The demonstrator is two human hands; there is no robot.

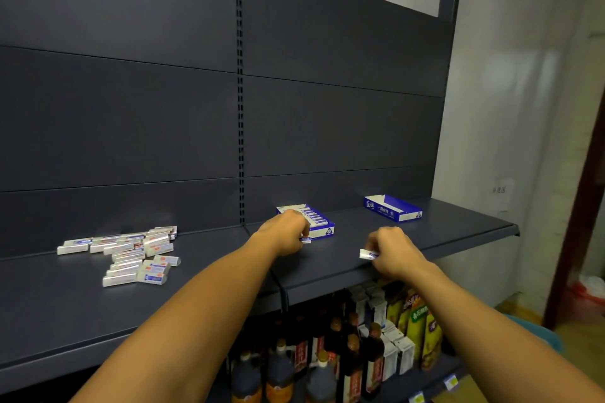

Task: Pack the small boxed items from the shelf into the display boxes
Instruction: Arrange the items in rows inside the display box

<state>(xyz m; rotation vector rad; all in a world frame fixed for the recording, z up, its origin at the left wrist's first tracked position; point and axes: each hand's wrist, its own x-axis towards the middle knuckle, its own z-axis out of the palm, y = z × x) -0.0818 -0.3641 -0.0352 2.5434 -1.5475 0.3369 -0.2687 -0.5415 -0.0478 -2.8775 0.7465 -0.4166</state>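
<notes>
Several small white boxed items (131,255) lie in a loose pile on the left of the dark shelf (212,271). A blue display box (322,226) at mid-shelf holds a row of these items. My left hand (289,235) is at the front left corner of that box, fingers curled around a small boxed item (306,240). My right hand (396,253) hovers over the shelf to the right and pinches another small white boxed item (368,254). A second blue display box (393,208) stands farther right; what is inside it is not visible.
The shelf's front edge (360,275) runs below my hands. A lower shelf holds dark bottles (281,366), white cartons (393,347) and yellow packets (415,317). A white wall and a doorway stand at the right.
</notes>
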